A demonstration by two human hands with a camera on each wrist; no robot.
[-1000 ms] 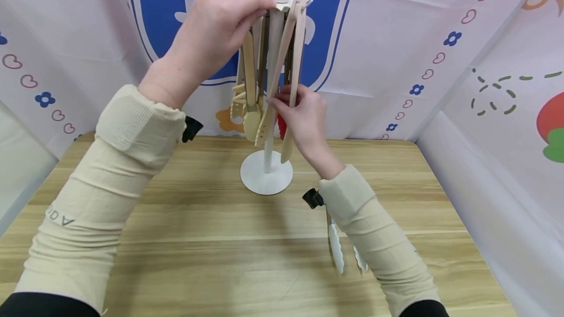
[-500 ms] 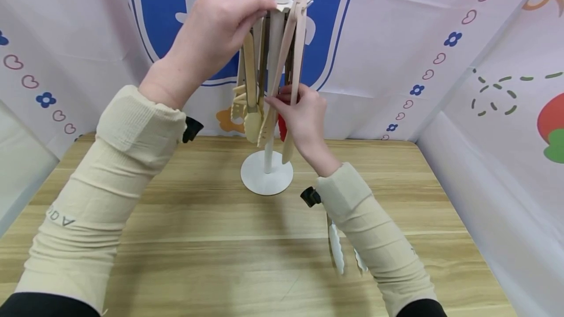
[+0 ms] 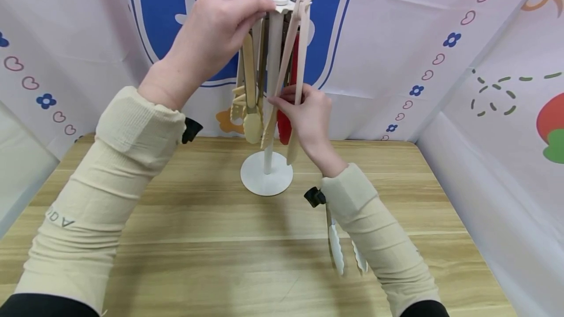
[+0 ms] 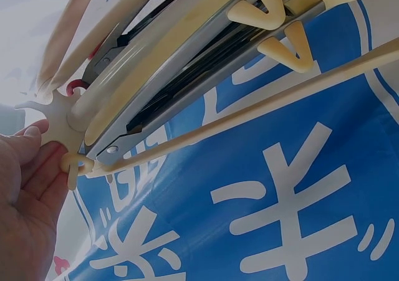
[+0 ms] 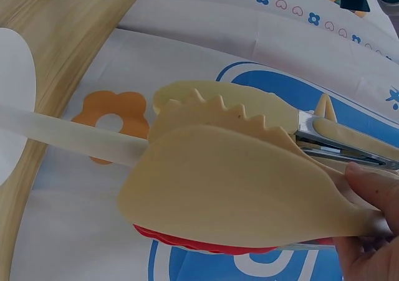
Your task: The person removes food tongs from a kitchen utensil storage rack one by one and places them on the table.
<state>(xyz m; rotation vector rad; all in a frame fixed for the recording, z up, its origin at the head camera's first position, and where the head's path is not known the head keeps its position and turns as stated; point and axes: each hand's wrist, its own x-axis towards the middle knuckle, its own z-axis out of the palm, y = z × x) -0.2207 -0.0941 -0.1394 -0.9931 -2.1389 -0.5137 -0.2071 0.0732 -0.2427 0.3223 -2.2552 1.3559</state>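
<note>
A white rotating utensil stand [image 3: 267, 180] has a hooked top plate [image 4: 59, 122]. Its rim is pinched between the thumb and fingers of my left hand [image 3: 211, 38]. Beige tongs [image 3: 303, 48] hang at the stand's right side, pivot end up by the hooks, one tip toothed and the other broad and smooth. My right hand [image 3: 312, 116] grips them partway down, thumb on the near side in the right wrist view. Behind them hang red-tipped tongs [image 3: 284, 128], partly covered. Cream-tipped metal tongs [image 3: 250, 72] hang on the left, beside other beige tongs [image 4: 249, 114].
White-tipped tongs [image 3: 336, 248] lie on the wooden table [image 3: 198, 268], partly under my right forearm. A printed cloth [image 3: 374, 53] with a blue panel stands close behind the stand, and white cloth walls flank both sides.
My right hand has shifted slightly right with the beige tongs, their top end moving right too. More of the red tongs shows behind them. My left hand stays at the top plate.
</note>
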